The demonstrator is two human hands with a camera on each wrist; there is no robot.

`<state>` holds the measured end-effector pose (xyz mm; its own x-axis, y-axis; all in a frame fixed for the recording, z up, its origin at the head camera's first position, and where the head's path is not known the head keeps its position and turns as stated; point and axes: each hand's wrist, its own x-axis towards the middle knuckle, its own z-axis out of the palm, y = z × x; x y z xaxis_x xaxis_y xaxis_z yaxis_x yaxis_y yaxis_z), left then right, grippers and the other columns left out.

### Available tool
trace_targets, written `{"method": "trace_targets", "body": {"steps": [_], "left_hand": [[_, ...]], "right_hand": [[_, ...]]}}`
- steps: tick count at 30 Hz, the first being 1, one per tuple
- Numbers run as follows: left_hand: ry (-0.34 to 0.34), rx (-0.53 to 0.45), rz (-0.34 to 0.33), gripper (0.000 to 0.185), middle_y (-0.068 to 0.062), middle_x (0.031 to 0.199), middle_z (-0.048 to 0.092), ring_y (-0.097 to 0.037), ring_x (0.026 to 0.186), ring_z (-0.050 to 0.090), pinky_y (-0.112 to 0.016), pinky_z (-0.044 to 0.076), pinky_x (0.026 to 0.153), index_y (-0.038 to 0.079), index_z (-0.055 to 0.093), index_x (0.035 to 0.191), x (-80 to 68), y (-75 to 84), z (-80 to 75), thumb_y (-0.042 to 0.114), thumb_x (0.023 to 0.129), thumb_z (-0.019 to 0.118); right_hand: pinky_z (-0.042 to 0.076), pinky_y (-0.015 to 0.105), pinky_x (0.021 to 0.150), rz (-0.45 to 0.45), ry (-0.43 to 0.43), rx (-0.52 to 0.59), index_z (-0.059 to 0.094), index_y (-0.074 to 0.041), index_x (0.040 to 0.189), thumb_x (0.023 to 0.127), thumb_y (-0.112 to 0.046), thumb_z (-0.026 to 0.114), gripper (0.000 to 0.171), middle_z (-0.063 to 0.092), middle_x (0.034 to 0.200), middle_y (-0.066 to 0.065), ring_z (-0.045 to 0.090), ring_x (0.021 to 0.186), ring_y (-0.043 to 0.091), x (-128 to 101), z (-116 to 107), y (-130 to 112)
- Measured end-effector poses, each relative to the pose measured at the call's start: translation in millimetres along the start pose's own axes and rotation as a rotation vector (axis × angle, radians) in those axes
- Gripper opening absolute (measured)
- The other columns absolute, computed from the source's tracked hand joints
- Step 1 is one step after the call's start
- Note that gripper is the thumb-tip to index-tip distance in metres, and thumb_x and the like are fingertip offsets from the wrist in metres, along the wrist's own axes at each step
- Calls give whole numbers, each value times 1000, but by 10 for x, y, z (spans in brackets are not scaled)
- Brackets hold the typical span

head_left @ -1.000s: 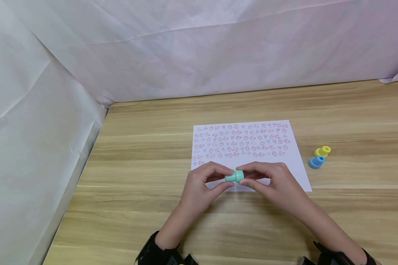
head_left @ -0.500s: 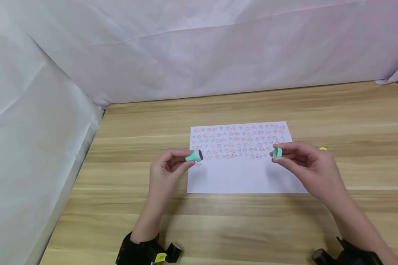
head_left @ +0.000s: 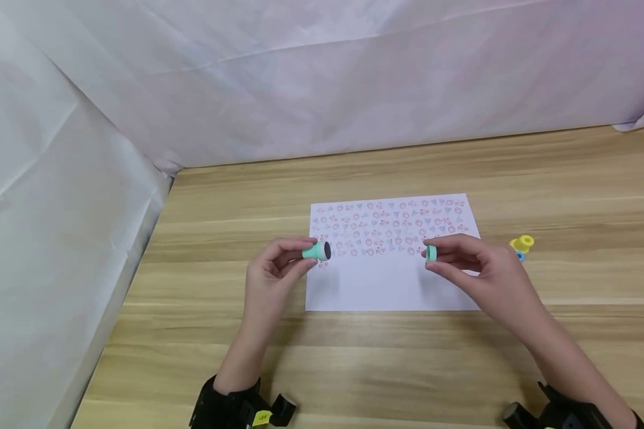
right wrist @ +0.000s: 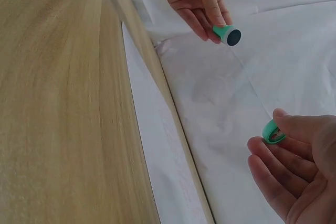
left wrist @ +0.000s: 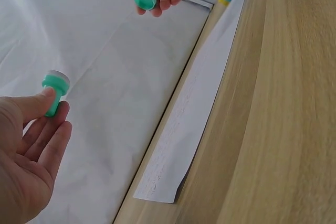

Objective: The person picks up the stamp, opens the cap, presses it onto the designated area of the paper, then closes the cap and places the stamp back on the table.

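My left hand (head_left: 271, 271) pinches a mint-green stamp (head_left: 312, 251) by its handle, the dark round stamping face turned to the right. The stamp's cap (head_left: 432, 254), a shallow green ring, is pinched between thumb and fingers of my right hand (head_left: 485, 268). Both hands are raised over a white sheet of paper (head_left: 375, 286), whose upper part carries rows of small red and blue prints. In the right wrist view the uncapped stamp (right wrist: 229, 35) shows its dark face, and the cap (right wrist: 273, 131) has a small picture on it.
Right of the paper stand a yellow stamp (head_left: 523, 243) and a blue stamp (head_left: 521, 256), the blue one mostly hidden behind my right hand. The wooden table (head_left: 220, 238) ends at white cloth (head_left: 322, 89) at the back and left.
A second ago both hands held the capped stamp together. The cap has come off and the hands have parted, the left going left and the right going right; lately the right has edged back leftward.
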<state>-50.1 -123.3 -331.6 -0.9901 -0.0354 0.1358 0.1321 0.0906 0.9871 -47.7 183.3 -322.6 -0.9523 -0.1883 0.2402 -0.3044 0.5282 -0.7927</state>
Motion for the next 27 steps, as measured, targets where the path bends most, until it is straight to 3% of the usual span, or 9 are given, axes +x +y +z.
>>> {"method": "trace_targets", "body": {"steps": [11, 19, 27], "left_hand": [[-17, 117, 38, 22, -9, 111, 71, -15, 97, 72, -27, 61, 87, 3, 72, 104, 30, -6, -27, -5, 84, 75], [-21, 330, 141, 23, -6, 108, 72, -17, 98, 72, -24, 60, 88, 8, 75, 102, 51, -53, -5, 0, 81, 79], [-18, 455, 164, 20, -5, 107, 73, -18, 97, 72, -23, 61, 87, 8, 76, 101, 73, -105, 9, 3, 82, 79]], "right_hand": [[55, 6, 77, 6, -20, 4, 73, -8, 109, 85, -7, 78, 25, 76, 100, 8, 68, 82, -7, -2, -11, 14], [55, 6, 77, -1, -21, 2, 73, -8, 109, 84, -6, 79, 26, 76, 100, 8, 69, 81, -6, 2, -3, 34], [55, 6, 77, 0, -27, 7, 73, -7, 109, 84, -6, 78, 26, 76, 99, 8, 69, 82, -6, -5, 4, 51]]}}
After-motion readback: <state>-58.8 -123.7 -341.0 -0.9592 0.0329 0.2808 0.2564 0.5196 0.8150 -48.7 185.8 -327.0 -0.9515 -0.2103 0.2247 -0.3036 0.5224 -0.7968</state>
